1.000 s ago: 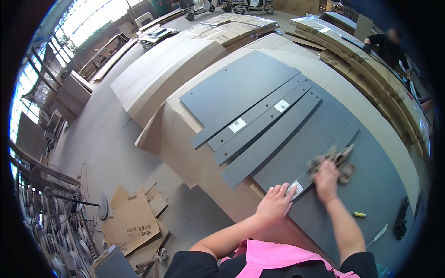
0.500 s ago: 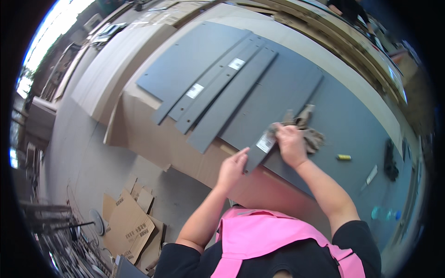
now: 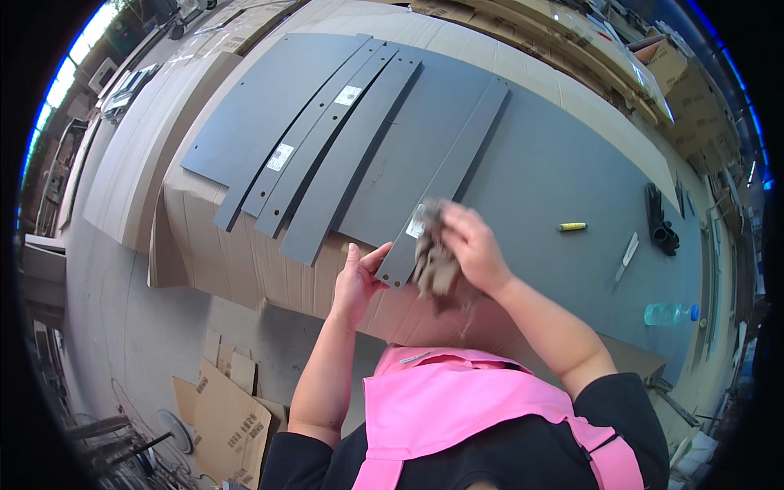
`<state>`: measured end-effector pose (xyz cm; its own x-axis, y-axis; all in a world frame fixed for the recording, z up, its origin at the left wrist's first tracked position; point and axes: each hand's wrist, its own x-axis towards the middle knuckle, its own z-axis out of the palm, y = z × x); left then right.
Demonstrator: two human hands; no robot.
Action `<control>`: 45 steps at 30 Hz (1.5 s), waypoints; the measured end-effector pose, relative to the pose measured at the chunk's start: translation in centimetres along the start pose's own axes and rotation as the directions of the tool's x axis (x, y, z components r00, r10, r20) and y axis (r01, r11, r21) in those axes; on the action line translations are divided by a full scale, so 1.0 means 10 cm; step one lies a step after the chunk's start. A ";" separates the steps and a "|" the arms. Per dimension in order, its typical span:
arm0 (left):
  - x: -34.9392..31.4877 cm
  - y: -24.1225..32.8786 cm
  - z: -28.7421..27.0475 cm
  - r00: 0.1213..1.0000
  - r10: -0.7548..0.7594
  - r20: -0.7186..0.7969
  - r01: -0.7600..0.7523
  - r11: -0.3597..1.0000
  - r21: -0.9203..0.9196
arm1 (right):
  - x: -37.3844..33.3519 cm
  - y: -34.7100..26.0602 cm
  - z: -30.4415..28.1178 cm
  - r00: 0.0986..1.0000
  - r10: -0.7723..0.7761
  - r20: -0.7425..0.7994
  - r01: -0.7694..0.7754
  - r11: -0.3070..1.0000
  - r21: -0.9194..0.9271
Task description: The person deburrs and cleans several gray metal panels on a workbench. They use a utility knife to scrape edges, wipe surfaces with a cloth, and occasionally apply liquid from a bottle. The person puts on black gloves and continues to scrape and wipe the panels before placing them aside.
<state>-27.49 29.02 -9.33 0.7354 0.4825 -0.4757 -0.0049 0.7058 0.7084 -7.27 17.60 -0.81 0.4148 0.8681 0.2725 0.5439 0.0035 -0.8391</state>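
A long grey strip panel (image 3: 469, 147) with a white label lies slanted over the large grey panel (image 3: 563, 163), its near end jutting past the edge. My left hand (image 3: 356, 282) grips that near end, close to two small holes. In my right hand (image 3: 475, 249) is a crumpled greyish-brown rag (image 3: 437, 265), slightly blurred, held against the strip beside the label. Part of the label is covered by the rag and fingers. Left of it lie more grey strips, one plain strip (image 3: 351, 163) and a labelled strip with holes (image 3: 314, 139).
To the right on the grey panel are a yellow cylinder (image 3: 573, 226), a knife (image 3: 627, 255), black gloves (image 3: 660, 220) and a clear bottle (image 3: 670, 314) with a blue cap. Flattened cardboard (image 3: 229, 425) lies on the floor at lower left. Stacked boards (image 3: 555, 49) stand along the far side.
The rag has moved toward me and left along the strip with my right hand. My left hand still holds the strip's near end. The view has shifted, so the panels appear farther left.
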 end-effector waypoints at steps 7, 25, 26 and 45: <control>-0.18 -0.28 0.09 0.991 0.115 -0.073 -0.130 0.962 -0.240 | -0.30 0.12 0.48 0.830 -0.279 0.484 0.495 0.768 -0.406; -0.06 -0.60 0.41 0.677 0.734 -0.055 -0.374 0.407 0.834 | 0.01 0.30 0.22 0.733 -0.361 0.576 0.588 0.763 -0.270; -0.13 -0.60 0.38 0.685 0.727 -0.044 -0.357 0.388 0.850 | 0.07 0.32 0.18 0.751 -0.372 0.545 0.584 0.760 -0.286; -0.99 -0.30 0.11 0.845 0.510 -0.162 0.025 0.266 0.964 | 2.78 2.73 -1.49 0.988 0.115 -0.106 -0.155 0.619 -0.770</control>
<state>-33.99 21.56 -6.16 0.5088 0.8517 -0.1254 0.6697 -0.3000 0.6793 29.92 34.43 -9.11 0.5495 0.8053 0.2227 0.8342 -0.5141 -0.1993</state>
